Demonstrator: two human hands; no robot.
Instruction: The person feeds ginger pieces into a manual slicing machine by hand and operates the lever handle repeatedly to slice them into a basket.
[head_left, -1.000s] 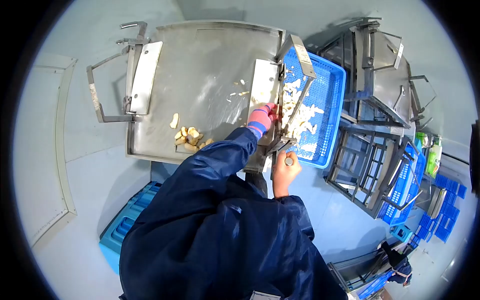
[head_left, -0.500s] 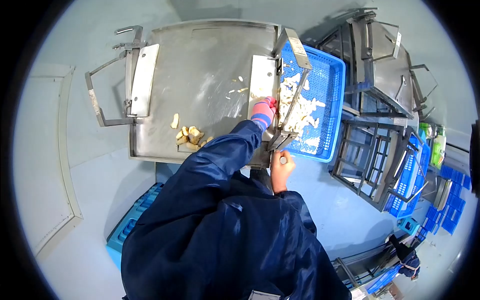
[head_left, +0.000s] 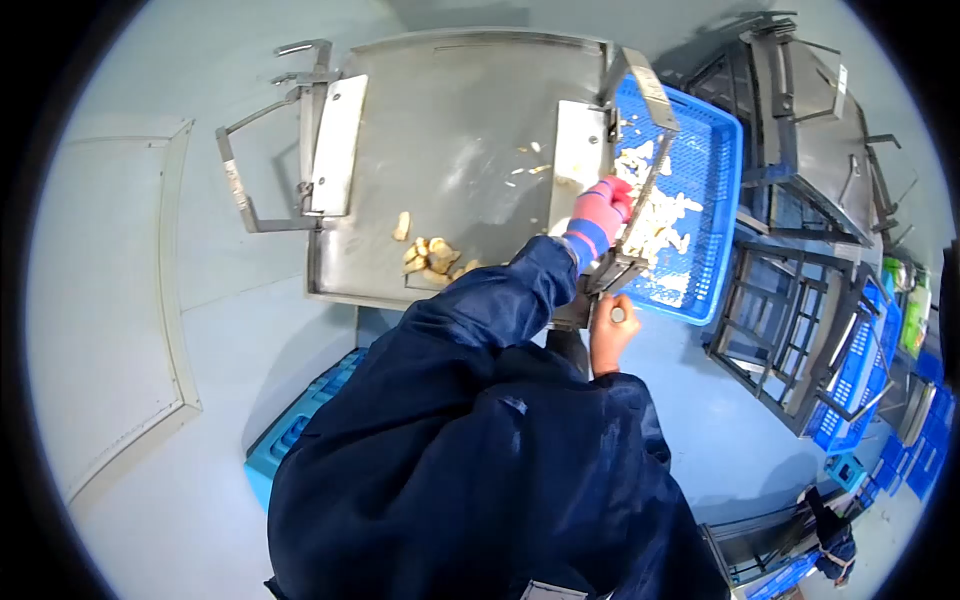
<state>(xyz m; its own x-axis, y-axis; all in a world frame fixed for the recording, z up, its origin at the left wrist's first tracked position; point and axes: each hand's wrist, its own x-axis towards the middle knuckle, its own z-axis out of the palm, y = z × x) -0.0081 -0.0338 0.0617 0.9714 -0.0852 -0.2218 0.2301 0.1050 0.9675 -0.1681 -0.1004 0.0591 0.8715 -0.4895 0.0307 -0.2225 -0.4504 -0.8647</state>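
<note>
the gloved left hand (head_left: 603, 205) curled by the white plate (head_left: 580, 135); whether it pinched anything, i cannot tell. the bare right hand (head_left: 608, 338) was closed around a handle (head_left: 618, 315). pale slices (head_left: 655, 228) lay in the blue basket (head_left: 717, 220) at right, and chunky pieces (head_left: 435, 257) sat on the metal table (head_left: 460, 120), near left.

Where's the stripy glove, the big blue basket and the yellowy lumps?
Stripy glove (head_left: 598, 213): head view, back of the hand.
Big blue basket (head_left: 730, 185): head view, right rim.
Yellowy lumps (head_left: 440, 262): head view, middle of the heap.
</note>
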